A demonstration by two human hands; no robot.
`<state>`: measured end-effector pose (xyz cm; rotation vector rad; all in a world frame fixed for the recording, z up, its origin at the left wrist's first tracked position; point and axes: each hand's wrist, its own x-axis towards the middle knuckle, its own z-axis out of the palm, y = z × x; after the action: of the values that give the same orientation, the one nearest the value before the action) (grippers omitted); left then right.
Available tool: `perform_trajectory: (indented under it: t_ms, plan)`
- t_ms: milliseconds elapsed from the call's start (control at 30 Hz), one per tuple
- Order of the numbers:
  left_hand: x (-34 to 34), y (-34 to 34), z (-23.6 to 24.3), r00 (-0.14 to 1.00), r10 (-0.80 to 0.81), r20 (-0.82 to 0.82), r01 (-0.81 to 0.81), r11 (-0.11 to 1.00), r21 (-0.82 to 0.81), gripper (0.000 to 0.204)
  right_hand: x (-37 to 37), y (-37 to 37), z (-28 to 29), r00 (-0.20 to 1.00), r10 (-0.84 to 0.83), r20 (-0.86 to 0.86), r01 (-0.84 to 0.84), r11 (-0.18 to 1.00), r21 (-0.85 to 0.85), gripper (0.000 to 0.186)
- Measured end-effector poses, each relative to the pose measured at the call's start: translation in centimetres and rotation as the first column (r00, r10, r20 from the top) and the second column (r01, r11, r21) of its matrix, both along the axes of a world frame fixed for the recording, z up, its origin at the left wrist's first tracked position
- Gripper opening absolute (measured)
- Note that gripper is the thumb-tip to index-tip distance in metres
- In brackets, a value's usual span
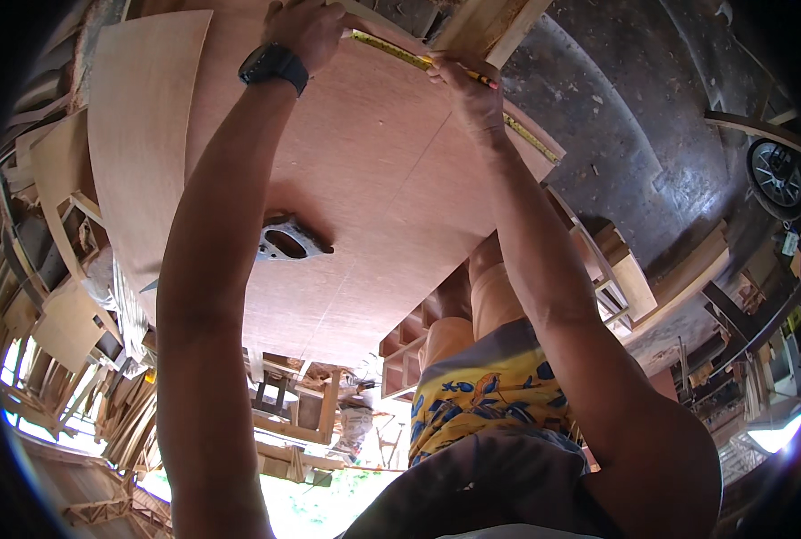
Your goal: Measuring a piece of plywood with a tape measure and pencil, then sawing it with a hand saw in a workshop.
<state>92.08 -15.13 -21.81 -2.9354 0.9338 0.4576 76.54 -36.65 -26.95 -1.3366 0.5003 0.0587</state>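
Note:
My left hand [309, 34], with a dark watch on its wrist, is at the far edge of a reddish plywood sheet [356, 171]. Its fingers close at the near end of a yellow tape measure [390, 48]; the upper part of the hand is partly cut off. The tape blade stretches along the sheet's edge, passing under my right hand [470, 97], to the right corner. Between the right fingers is a yellow pencil [462, 72] with a pink end, its tip by the tape. A thin straight line runs across the sheet. A handsaw [297, 242] lies there, partly hidden by my left arm.
A narrower, curved-looking plywood piece [140, 117] lies along the left side. A wooden beam [490, 31] stands past the far edge. Wood offcuts [59, 314] crowd the left, and wooden frames [302, 409] are below. A wheel [776, 175] is at far right on the dark floor [616, 117].

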Motion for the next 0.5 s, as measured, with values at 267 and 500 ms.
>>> perform_trajectory:
  t_ms: [267,500]
  plan:
    - [0.1,0.4,-0.4,0.984,-0.151,0.095,0.149,0.988,0.026,0.020,0.2,0.2,0.4,0.997,0.068,0.040,-0.062,0.990,-0.130,0.021]
    - [-0.1,-0.1,0.5,0.999,-0.027,0.032,0.025,0.998,0.053,0.019,0.2,0.3,1.2,0.997,0.067,0.029,-0.064,0.992,-0.112,0.021]
